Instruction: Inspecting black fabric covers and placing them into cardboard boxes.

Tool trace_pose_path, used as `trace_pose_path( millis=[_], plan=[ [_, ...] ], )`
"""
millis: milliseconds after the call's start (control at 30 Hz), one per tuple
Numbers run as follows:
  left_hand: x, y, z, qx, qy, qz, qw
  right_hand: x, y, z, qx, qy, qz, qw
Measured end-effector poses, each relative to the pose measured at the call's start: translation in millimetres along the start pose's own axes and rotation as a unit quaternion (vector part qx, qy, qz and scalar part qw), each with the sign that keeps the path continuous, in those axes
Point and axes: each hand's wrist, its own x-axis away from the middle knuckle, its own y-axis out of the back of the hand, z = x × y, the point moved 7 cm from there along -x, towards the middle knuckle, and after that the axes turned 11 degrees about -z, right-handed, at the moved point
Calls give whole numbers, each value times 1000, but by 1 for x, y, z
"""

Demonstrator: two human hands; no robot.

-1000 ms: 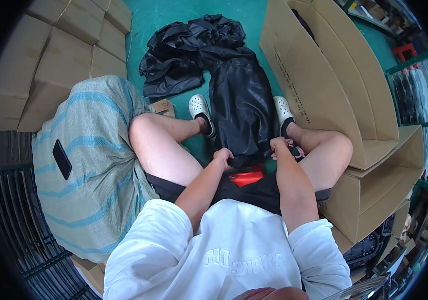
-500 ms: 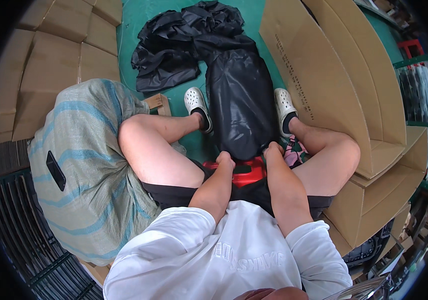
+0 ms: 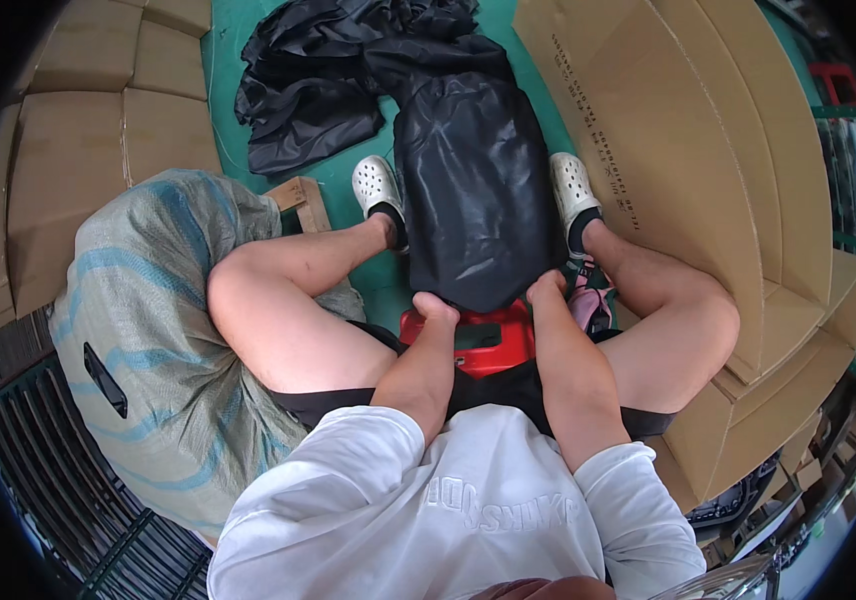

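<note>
Head view: left hand (image 3: pixel 436 306) and right hand (image 3: pixel 547 286) meet the near corners of the black sheeting (image 3: pixel 478 190), between white clogs (image 3: pixel 572 186); fingers hidden, can't call the grip! Bulging woven sack (image 3: pixel 148 310), contents unseen, carries a phone (image 3: pixel 105 380); tall carton (image 3: pixel 668 130) at right.

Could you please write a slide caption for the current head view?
Left hand and right hand at the near edge of glossy black sheet material, near a red plastic object.
</note>
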Motion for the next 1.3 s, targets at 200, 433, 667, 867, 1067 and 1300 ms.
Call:
trace_pose_path(
  millis=[200,433,667,867,1067,1300],
  plan=[
    [-5,-4,-24,46,-67,20,996,67,62,9,119,53,-21,991],
    [-4,24,-34,-124,-126,-233,956,172,147,113,-116,482,-11,869],
    [-2,12,-60,-173,-146,-210,951,378,228,165,-48,568,604,557],
    [90,-67,-100,-347,-591,-64,725,394,282,195,95,729,491,468],
    [211,-140,-30,-490,-754,239,366,411,287,181,114,903,307,279],
    [189,-151,-1,-588,-739,236,226,417,283,188,204,896,276,281]
  ],
)
